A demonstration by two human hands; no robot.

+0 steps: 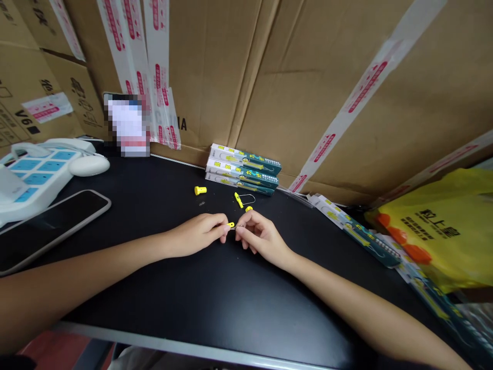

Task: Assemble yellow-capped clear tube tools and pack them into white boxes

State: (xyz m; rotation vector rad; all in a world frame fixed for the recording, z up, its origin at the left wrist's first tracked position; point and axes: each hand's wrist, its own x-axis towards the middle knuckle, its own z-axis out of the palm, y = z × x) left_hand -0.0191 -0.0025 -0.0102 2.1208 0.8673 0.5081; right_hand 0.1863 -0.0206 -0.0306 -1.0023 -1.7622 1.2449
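My left hand (204, 232) pinches a small yellow plastic piece (230, 225), whose holed end sticks out past the fingertips. Close against it, my right hand (264, 237) is closed on a thin metal wire piece (238, 227), mostly hidden by the fingers. Just beyond the right fingers lies a yellow knob-like part (249, 209), partly covered. Farther back rests a yellow clip with a wire loop (239, 200). A yellow cap (200, 190) lies to the left, with a small spring (202, 204) in front of it.
Several printed slim boxes (242, 169) are stacked against the cardboard wall (327, 77). More boxes (358, 231) line the right, beside a yellow bag (442, 226). A power strip (46, 172) and a phone (50, 226) occupy the left of the black table (215, 303).
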